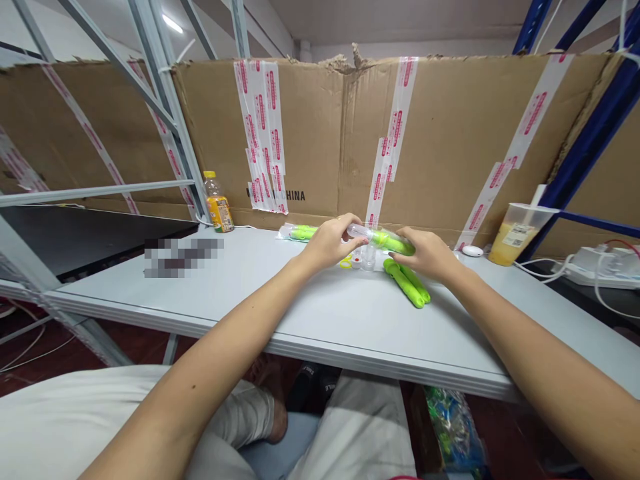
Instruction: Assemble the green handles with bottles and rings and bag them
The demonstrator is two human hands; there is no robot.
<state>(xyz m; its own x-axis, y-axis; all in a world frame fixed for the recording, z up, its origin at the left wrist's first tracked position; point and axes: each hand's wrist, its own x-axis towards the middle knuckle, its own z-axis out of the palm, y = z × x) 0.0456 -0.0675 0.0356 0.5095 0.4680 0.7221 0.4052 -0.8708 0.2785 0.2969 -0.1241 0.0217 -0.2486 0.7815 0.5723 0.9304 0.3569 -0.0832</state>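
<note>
Both my hands are raised a little above the table, holding a clear plastic tube with a bright green part (389,241) between them. My left hand (331,244) pinches its clear end. My right hand (426,253) wraps round the green end. Below my right hand, two bright green stick-like pieces (407,283) lie side by side. Under my left fingers are clear plastic pieces (369,258) and a small yellow ring-like piece (346,263), partly hidden. Behind my left hand lies another green piece in clear wrapping (303,232).
The grey-white table (240,293) backs onto a taped cardboard wall (320,133). A yellow-capped bottle (219,205) stands back left; a cup with a straw (517,233) stands right, near a white oval object (472,251) and a power strip (595,270). A metal post (160,87) rises at left.
</note>
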